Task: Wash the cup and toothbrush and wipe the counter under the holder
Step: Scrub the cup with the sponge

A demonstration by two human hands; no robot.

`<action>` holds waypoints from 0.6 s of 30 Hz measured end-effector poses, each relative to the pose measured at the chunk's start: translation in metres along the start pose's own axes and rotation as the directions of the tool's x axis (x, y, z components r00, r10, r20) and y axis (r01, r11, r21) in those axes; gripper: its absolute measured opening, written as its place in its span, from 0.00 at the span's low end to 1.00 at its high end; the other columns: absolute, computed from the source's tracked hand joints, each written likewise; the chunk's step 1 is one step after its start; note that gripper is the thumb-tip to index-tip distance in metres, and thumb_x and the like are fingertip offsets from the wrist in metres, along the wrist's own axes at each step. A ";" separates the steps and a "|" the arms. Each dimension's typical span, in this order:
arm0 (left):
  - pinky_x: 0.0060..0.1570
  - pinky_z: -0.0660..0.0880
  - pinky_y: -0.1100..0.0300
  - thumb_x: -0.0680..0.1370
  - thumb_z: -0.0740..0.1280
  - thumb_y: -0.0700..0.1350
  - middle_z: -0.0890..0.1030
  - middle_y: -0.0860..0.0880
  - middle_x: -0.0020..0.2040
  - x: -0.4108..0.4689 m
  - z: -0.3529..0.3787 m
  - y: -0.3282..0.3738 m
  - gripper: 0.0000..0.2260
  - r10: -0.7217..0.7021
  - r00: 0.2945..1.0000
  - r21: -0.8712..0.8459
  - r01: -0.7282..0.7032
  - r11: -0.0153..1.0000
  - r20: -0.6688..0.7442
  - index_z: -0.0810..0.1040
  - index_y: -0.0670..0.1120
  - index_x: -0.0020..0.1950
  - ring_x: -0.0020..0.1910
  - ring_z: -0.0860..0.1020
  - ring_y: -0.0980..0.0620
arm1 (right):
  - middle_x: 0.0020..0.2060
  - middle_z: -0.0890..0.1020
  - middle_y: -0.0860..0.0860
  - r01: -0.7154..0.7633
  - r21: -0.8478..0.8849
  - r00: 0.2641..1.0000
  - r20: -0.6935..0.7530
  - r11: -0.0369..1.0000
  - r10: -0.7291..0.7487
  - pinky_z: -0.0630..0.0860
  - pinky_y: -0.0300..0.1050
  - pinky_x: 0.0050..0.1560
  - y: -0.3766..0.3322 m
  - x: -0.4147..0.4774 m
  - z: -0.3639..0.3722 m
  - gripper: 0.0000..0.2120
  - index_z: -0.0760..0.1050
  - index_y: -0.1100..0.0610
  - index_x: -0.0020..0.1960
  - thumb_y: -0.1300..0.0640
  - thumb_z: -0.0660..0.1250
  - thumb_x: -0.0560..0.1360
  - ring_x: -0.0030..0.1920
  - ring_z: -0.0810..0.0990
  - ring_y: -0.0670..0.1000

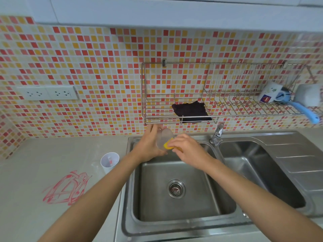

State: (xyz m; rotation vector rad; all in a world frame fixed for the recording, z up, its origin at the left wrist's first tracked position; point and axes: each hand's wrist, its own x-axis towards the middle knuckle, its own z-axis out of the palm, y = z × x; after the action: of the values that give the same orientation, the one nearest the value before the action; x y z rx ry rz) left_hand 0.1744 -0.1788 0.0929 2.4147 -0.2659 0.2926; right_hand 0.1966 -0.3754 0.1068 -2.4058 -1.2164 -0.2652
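Observation:
Over the back of the left sink basin [176, 212], my left hand [148, 147] grips a clear plastic cup [165, 137], tilted with its mouth toward the right. Against that cup my right hand [187, 148] presses a yellow sponge [167, 146]. On the counter to the left stands a white holder cup [109, 162] with something red and white inside; I cannot tell what it is. Red scribbled marks [67, 188] cover the counter in front of that holder. No toothbrush is clearly visible.
A faucet [216, 135] rises between the two basins, with the right basin [262, 172] and drainboard beyond. A wall rack [174, 117] holds a dark cloth [191, 110], a mug [270, 92] and a blue-handled brush [305, 112]. Wall sockets [47, 93] sit at left.

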 end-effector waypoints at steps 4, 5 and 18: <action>0.67 0.64 0.55 0.63 0.78 0.56 0.71 0.55 0.65 0.000 -0.003 -0.003 0.37 0.019 0.997 0.208 -0.035 0.977 0.077 0.67 0.53 0.69 0.64 0.65 0.53 | 0.53 0.84 0.46 0.017 -0.036 0.986 0.164 0.999 -0.011 0.72 0.46 0.57 0.002 0.004 -0.003 0.15 0.82 0.54 0.57 0.65 0.70 0.73 0.54 0.76 0.51; 0.67 0.62 0.53 0.63 0.77 0.57 0.71 0.56 0.66 0.000 -0.004 -0.001 0.37 0.002 0.995 0.246 -0.028 0.969 0.103 0.66 0.55 0.69 0.65 0.65 0.53 | 0.51 0.84 0.46 0.118 -0.169 0.986 0.136 0.979 -0.095 0.75 0.48 0.53 0.005 0.005 -0.003 0.17 0.83 0.54 0.55 0.67 0.73 0.69 0.53 0.77 0.52; 0.61 0.61 0.65 0.65 0.80 0.53 0.73 0.54 0.69 -0.006 -0.011 0.004 0.39 -0.027 0.973 0.171 -0.013 0.985 0.229 0.67 0.52 0.72 0.66 0.69 0.53 | 0.50 0.84 0.48 0.039 -0.111 0.989 0.148 0.993 -0.022 0.75 0.50 0.54 0.005 0.003 0.010 0.18 0.83 0.55 0.55 0.70 0.69 0.69 0.54 0.75 0.52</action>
State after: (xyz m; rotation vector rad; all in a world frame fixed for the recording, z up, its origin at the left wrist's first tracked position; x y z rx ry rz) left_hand 0.1666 -0.1738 0.1016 2.6225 -0.3481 0.0303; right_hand 0.2019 -0.3712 0.0972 -2.5444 -1.3370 -0.1731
